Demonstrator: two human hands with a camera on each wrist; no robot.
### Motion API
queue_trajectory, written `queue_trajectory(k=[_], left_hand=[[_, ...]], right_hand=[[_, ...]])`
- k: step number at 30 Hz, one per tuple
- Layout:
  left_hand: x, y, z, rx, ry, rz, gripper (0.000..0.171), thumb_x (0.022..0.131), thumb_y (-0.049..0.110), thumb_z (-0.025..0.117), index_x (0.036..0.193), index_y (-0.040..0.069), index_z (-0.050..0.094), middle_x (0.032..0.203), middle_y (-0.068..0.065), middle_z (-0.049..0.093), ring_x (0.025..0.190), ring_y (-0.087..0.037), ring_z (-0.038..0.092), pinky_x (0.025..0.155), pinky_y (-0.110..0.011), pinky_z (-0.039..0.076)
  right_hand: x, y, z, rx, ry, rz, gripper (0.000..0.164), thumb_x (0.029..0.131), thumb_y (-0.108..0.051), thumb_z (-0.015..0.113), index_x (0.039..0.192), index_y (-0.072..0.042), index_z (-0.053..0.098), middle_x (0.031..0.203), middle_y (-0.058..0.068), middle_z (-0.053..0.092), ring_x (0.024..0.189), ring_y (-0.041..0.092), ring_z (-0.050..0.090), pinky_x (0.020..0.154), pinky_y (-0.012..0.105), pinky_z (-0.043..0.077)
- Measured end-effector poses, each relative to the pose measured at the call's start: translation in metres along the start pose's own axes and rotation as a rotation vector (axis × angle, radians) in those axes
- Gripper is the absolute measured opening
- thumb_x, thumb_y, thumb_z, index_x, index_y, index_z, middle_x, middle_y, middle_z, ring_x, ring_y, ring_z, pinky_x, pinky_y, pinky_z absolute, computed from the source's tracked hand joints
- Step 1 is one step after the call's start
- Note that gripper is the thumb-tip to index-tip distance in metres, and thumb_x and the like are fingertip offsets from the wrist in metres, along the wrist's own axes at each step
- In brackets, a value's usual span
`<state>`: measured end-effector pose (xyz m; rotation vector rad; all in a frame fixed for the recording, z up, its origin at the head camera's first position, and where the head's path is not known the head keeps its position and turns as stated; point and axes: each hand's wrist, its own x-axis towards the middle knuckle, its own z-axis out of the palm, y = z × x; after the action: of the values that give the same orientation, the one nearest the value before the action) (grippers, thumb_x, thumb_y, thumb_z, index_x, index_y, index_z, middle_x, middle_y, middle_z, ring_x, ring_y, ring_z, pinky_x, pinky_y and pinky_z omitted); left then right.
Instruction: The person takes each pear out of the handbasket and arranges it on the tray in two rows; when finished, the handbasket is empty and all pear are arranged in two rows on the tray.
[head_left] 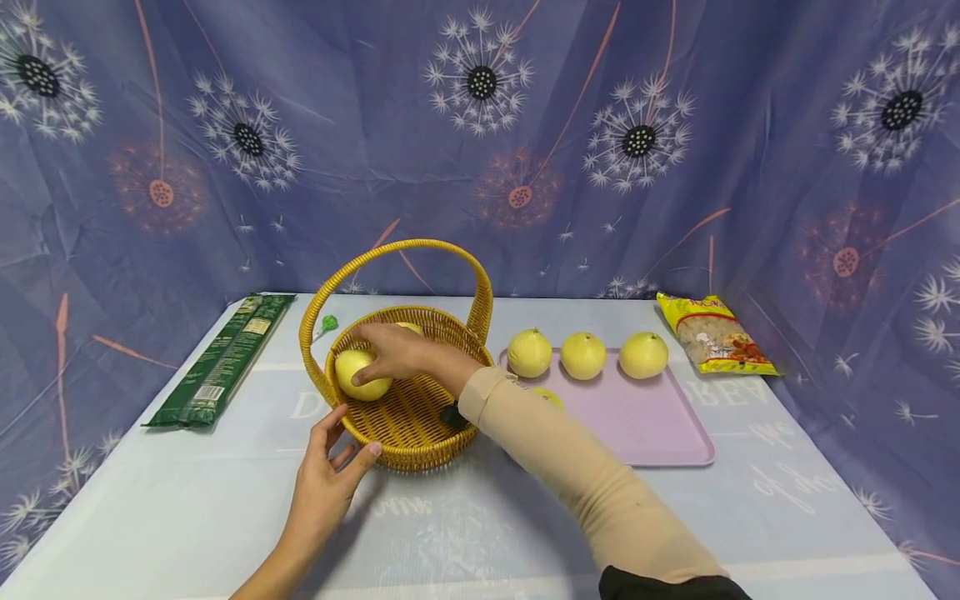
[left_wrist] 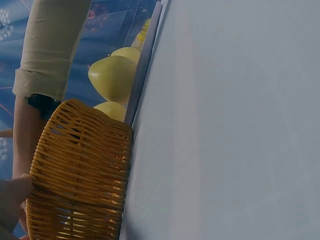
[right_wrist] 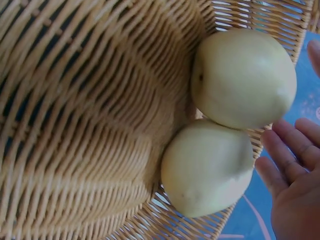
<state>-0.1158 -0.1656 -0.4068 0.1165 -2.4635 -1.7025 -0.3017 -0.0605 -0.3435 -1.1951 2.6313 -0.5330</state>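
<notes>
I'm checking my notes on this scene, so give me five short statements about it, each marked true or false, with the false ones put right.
1. The left hand touches the basket. True.
2. The right hand is over the tray. False: it is over the basket.
3. The basket holds no fruit. False: two pale yellow fruits lie in it.
4. In the head view, the beige sleeve partly hides one fruit. True.
5. The green packet lies right of the tray. False: it lies left of the basket.
</notes>
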Motion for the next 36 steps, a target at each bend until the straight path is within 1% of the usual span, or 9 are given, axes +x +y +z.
queue_trajectory(k=[5, 10, 15, 22, 27, 30, 36], left_hand=[[-0.001, 0.000, 0.000, -0.004, 0.001, 0.005, 0.075, 0.090, 0.031, 0.064, 0.148, 0.012, 0.020, 0.155, -0.018, 0.022, 0.141, -0.035, 0.028, 0.106, -0.048, 0.041], [-0.001, -0.001, -0.001, -0.003, 0.006, 0.011, 0.076, 0.090, 0.031, 0.064, 0.148, 0.011, 0.020, 0.155, -0.019, 0.022, 0.141, -0.035, 0.029, 0.106, -0.048, 0.041], [-0.001, -0.002, -0.001, -0.005, 0.010, 0.015, 0.076, 0.089, 0.031, 0.065, 0.148, 0.010, 0.021, 0.154, -0.018, 0.022, 0.141, -0.034, 0.028, 0.106, -0.048, 0.041], [-0.001, -0.002, -0.001, -0.002, 0.011, 0.018, 0.074, 0.090, 0.029, 0.065, 0.148, 0.010, 0.022, 0.155, -0.017, 0.022, 0.142, -0.034, 0.028, 0.106, -0.046, 0.041], [-0.001, -0.002, -0.001, 0.002, 0.015, 0.016, 0.074, 0.090, 0.031, 0.065, 0.147, 0.011, 0.022, 0.154, -0.017, 0.023, 0.142, -0.033, 0.028, 0.106, -0.046, 0.041], [-0.001, -0.002, -0.001, 0.004, 0.015, 0.018, 0.074, 0.090, 0.031, 0.065, 0.147, 0.011, 0.022, 0.154, -0.017, 0.023, 0.142, -0.033, 0.028, 0.106, -0.045, 0.041], [0.000, -0.002, -0.001, 0.004, 0.008, 0.022, 0.074, 0.090, 0.030, 0.064, 0.148, 0.011, 0.021, 0.155, -0.017, 0.023, 0.142, -0.033, 0.028, 0.106, -0.046, 0.041]], right_hand=[[0.003, 0.000, 0.007, 0.002, -0.018, -0.003, 0.075, 0.082, -0.047, 0.069, 0.143, -0.019, 0.038, 0.144, -0.003, 0.045, 0.130, 0.013, 0.046, 0.103, 0.026, 0.045], [0.005, -0.003, 0.011, -0.048, -0.006, 0.004, 0.073, 0.081, -0.047, 0.070, 0.141, -0.019, 0.040, 0.138, -0.003, 0.050, 0.119, 0.010, 0.052, 0.092, 0.022, 0.049], [0.004, -0.005, 0.014, -0.107, 0.004, 0.013, 0.072, 0.080, -0.048, 0.071, 0.140, -0.021, 0.042, 0.134, -0.005, 0.053, 0.111, 0.009, 0.054, 0.084, 0.021, 0.049], [0.006, -0.006, 0.017, -0.172, 0.013, 0.042, 0.074, 0.078, -0.052, 0.071, 0.141, -0.025, 0.041, 0.134, -0.008, 0.053, 0.113, 0.009, 0.053, 0.086, 0.023, 0.049], [0.006, -0.007, 0.018, -0.195, 0.008, 0.035, 0.073, 0.078, -0.051, 0.072, 0.139, -0.024, 0.043, 0.129, -0.008, 0.055, 0.109, 0.009, 0.054, 0.084, 0.024, 0.049], [0.006, -0.008, 0.019, -0.220, 0.008, 0.028, 0.072, 0.078, -0.051, 0.071, 0.139, -0.023, 0.043, 0.128, -0.008, 0.056, 0.109, 0.010, 0.054, 0.083, 0.024, 0.049], [0.005, -0.009, 0.019, -0.260, 0.021, 0.030, 0.069, 0.078, -0.051, 0.071, 0.137, -0.025, 0.045, 0.128, -0.010, 0.056, 0.111, 0.009, 0.054, 0.085, 0.025, 0.050]])
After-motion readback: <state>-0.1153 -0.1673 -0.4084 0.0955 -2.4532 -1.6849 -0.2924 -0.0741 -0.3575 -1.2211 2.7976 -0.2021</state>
